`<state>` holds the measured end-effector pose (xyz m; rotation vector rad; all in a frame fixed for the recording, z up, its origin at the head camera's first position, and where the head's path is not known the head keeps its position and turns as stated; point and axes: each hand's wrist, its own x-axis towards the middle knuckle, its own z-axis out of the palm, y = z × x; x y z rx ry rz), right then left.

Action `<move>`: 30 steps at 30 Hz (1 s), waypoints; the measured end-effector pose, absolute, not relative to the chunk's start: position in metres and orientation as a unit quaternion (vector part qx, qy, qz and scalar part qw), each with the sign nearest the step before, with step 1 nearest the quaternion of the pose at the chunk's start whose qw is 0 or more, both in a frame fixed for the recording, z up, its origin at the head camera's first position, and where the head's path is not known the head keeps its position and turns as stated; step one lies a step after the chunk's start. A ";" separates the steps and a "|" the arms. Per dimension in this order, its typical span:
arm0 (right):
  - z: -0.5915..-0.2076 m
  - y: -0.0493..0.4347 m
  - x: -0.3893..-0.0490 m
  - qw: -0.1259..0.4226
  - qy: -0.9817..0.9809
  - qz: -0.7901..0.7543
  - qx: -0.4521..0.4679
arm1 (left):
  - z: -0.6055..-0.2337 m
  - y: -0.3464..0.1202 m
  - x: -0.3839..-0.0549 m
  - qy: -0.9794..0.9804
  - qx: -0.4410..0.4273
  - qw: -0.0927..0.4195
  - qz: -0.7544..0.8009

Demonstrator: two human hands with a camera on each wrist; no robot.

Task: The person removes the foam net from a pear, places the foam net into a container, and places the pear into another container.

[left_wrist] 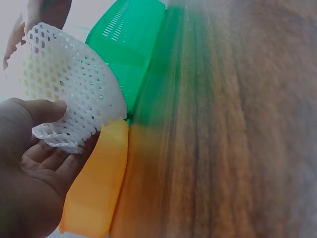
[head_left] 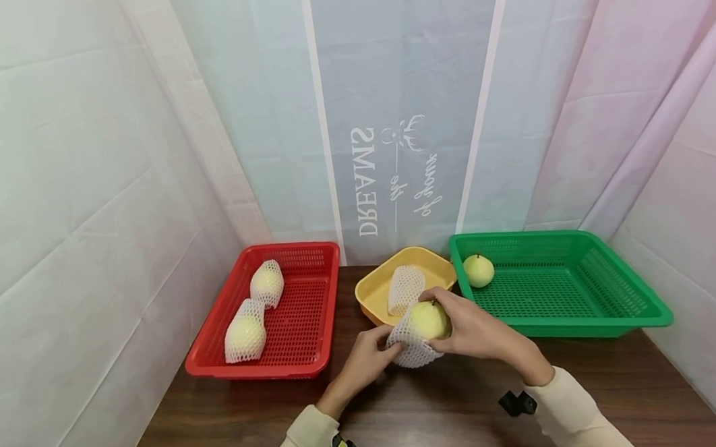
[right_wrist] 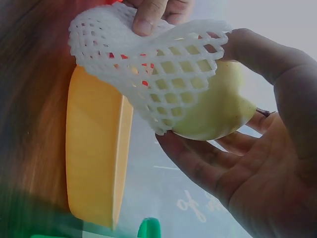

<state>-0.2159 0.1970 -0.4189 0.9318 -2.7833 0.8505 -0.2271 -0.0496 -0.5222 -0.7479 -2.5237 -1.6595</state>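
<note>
A yellow-green pear [head_left: 430, 319] sits partly inside a white foam net sleeve [head_left: 409, 346] in front of the yellow basket. My right hand [head_left: 475, 325] grips the pear from the right, its fingers curled around the bare end by the stem; fingertips reach the sleeve's rim in the right wrist view. With thumb and fingers, my left hand [head_left: 368, 358] pinches the foam net sleeve [left_wrist: 74, 84] on its left side. The sleeve's far end hangs loose and hollow beyond the pear [right_wrist: 213, 109]. Both hands hold the pear and sleeve above the table.
At the left stands a red basket [head_left: 323, 320] with two net-wrapped pears [head_left: 246, 337]. Another foam net sleeve [head_left: 406, 288] lies in the yellow basket [head_left: 370, 294] at the middle. One bare pear [head_left: 479, 271] rests in the green basket [head_left: 625, 290] on the right. Curtains [head_left: 399, 79] enclose the table [head_left: 404, 417].
</note>
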 end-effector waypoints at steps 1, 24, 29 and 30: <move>-0.418 0.198 -0.216 0.042 -0.910 0.278 0.304 | -0.522 -0.049 -0.228 -0.810 -0.239 0.017 -0.535; -0.393 0.219 -0.240 0.072 -0.908 0.296 0.289 | -0.513 -0.047 -0.231 -0.798 -0.201 0.066 -0.565; -0.390 0.227 -0.248 0.072 -0.913 0.295 0.274 | -0.513 -0.046 -0.233 -0.786 -0.190 0.078 -0.583; -0.389 0.229 -0.249 0.074 -0.914 0.294 0.271 | -0.513 -0.046 -0.233 -0.783 -0.189 0.081 -0.587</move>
